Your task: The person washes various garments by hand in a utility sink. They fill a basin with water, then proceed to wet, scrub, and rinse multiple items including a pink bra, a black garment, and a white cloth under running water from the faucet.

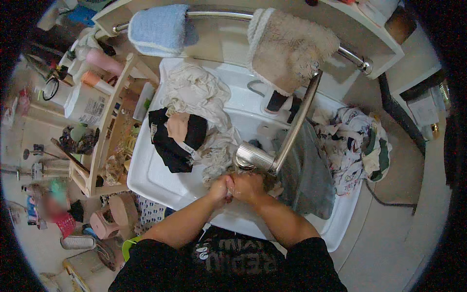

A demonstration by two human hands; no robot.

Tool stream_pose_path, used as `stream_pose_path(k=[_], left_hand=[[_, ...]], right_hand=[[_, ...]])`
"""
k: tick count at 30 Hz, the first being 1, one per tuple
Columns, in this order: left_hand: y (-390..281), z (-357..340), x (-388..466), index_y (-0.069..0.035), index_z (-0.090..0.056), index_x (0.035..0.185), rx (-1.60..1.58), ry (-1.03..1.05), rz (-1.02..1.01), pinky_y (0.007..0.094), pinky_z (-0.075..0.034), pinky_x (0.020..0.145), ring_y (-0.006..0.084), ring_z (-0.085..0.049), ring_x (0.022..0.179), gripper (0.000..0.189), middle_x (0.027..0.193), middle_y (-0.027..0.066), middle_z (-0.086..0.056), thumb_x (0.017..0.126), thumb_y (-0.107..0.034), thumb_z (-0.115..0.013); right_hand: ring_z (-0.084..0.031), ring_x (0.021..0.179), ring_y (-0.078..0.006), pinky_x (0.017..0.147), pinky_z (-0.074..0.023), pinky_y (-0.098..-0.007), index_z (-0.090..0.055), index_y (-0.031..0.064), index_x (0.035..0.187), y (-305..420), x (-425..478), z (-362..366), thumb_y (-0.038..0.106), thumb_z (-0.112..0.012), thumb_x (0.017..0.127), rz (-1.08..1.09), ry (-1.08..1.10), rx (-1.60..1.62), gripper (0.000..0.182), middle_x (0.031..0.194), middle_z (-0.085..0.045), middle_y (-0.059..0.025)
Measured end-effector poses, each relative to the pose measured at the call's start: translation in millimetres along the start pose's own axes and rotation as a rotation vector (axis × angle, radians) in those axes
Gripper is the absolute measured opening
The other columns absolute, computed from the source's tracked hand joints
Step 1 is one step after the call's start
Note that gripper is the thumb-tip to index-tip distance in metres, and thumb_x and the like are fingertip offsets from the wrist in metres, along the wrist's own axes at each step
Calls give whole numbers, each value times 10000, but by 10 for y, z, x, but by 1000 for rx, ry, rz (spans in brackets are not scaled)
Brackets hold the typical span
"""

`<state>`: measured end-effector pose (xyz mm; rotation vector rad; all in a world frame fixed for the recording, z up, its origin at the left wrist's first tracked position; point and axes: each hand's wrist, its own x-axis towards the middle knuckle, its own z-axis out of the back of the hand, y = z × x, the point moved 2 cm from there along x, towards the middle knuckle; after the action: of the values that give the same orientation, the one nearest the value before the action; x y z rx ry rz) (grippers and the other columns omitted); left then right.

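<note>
My left hand [220, 189] and my right hand [249, 186] press together over the white sink [164, 189], below the ribbed head of a metal faucet [255, 157]. Both are closed on a small wet cloth [229, 193], mostly hidden by my fingers. Crumpled white fabric [219, 166] lies right behind my left hand. A black garment [173, 153] with a beige patch and a printed band rests on the sink's left side, beside a heap of white cloth [195, 91]. To the right of my right hand, a grey cloth [310, 175] drapes over the basin.
A bundle of patterned white clothes [350, 146] lies on the sink's right rim. The faucet's long arm [299, 120] slants over the basin. Behind, a metal rail [219, 14] carries a blue towel [158, 31] and a beige towel [292, 47]. A cluttered shelf cart [109, 127] stands left.
</note>
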<state>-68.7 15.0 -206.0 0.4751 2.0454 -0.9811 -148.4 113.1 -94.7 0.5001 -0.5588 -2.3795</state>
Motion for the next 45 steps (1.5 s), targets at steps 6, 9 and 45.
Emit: stream_pose_path(k=[6,9,45], left_hand=[[-854,-32,-1054,-84,-536,935,397,-210,-408,318,-419,581,148,-492,700,382,807,27,-517,844,-427,-393],[-819,571,-1710,-58,-530,946,396,-237,-548,263,-416,651,120,-509,720,365,822,44,-539,851,-395,-428],[-665,-592,-18,-17,-585,902,624,-158,-910,347,-405,787,307,-507,887,294,906,151,-558,699,-222,-642]], right_hand=[[-522,897,-341,777,-411,-431,-543,47,993,-257,324,-532,385,-512,808,16,2,956,386,955,-538,-195],[-445,1031,-355,881,-358,-421,-473,29,1114,-168,414,-476,198,-568,760,107,-123,585,403,1156,-442,-170],[-523,948,-239,760,-465,-403,-478,72,1091,-961,-122,-315,393,-418,849,-438,-166,2098,407,1064,-528,-85]])
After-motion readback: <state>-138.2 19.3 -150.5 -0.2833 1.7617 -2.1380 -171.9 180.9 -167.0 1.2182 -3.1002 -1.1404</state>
